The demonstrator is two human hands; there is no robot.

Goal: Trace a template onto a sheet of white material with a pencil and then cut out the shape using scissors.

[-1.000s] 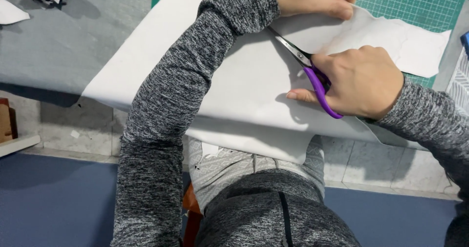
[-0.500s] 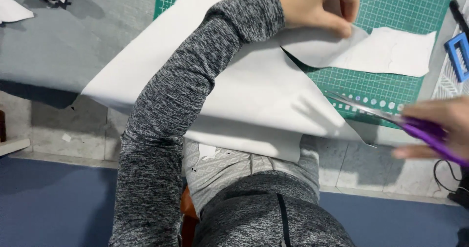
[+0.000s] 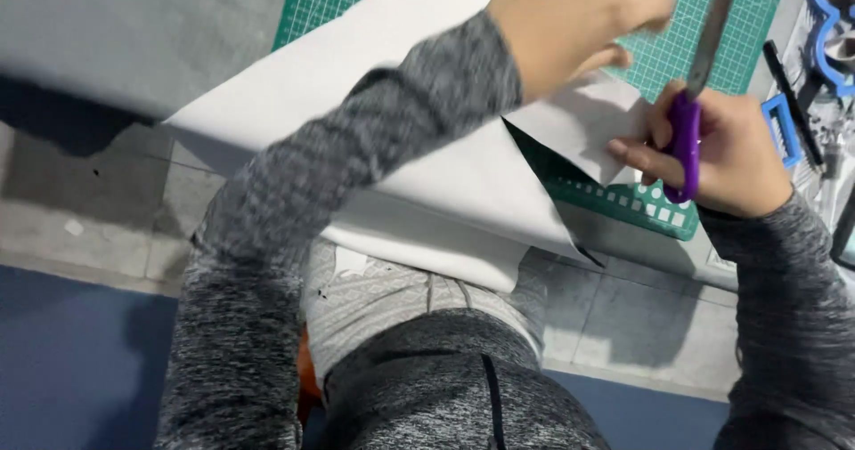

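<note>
Two hands worked over a white sheet (image 3: 427,174) that lay across the green mat (image 3: 704,40) and hung past the table edge. The right hand (image 3: 721,152) was clamped around the purple scissors (image 3: 690,121), blades pointing up and seemingly closed, though blur made that uncertain. The left hand (image 3: 570,23) hovered blurred above the sheet, fingers curled together, perhaps pinching the cut flap (image 3: 583,125). Blue tools (image 3: 784,125) lay beside the mat.
</note>
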